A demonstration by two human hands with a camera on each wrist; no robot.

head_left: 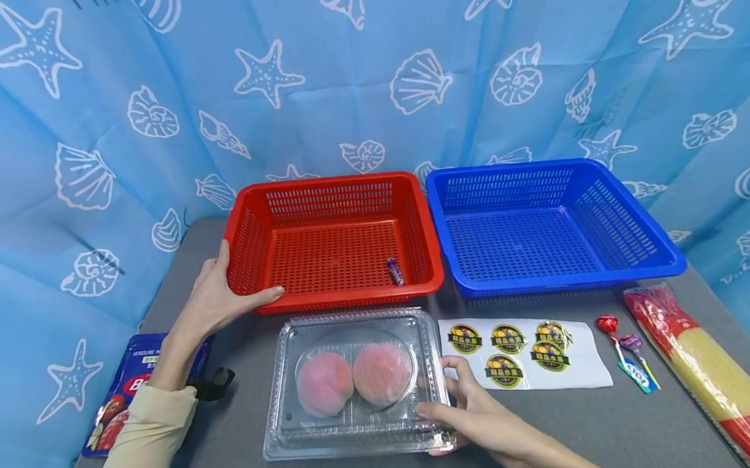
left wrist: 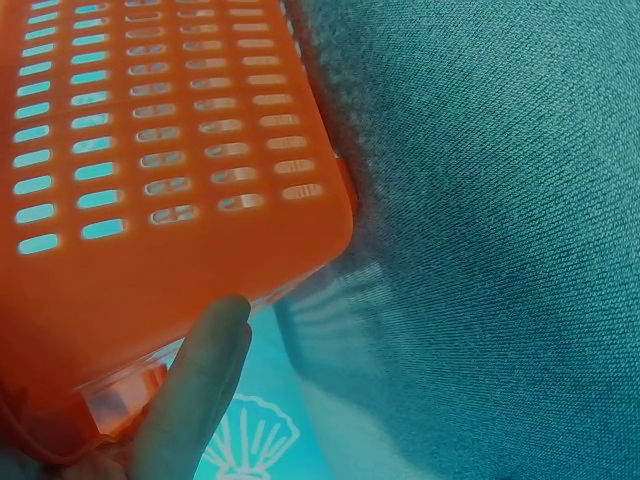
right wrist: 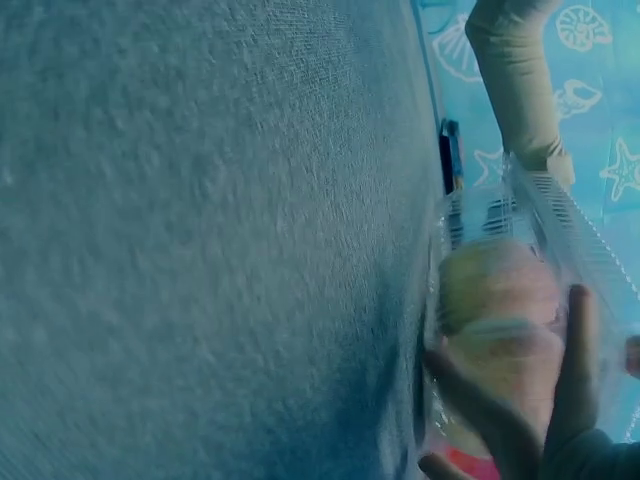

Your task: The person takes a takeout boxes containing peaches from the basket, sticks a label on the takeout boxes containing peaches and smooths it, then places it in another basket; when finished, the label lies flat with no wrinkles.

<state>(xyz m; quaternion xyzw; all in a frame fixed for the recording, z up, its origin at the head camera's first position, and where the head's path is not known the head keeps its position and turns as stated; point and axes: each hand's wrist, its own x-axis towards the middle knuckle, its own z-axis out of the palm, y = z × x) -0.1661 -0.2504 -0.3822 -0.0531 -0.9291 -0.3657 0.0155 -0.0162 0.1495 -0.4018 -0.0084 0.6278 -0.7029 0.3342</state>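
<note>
My left hand (head_left: 211, 297) grips the near-left corner of the red plastic basket (head_left: 335, 253), its thumb lying over the front rim. In the left wrist view a finger (left wrist: 195, 390) lies against the basket's outer wall (left wrist: 170, 275). My right hand (head_left: 473, 411) holds the right side of a clear plastic clamshell box (head_left: 353, 446), thumb on top. Two pink peaches (head_left: 325, 383) sit side by side inside the box, whose lid lies over them. From the right wrist view, fingers (right wrist: 577, 370) spread across the box's side. A small purple-wrapped candy (head_left: 395, 271) lies in the basket.
A blue basket (head_left: 520, 245) stands right of the red one. Before it lies a white sheet (head_left: 582, 371) of round fruit stickers, then two lollipops (head_left: 608, 325) and a long red-yellow packet (head_left: 714, 366). A blue pouch (head_left: 129, 363) lies at the left, beneath my left forearm.
</note>
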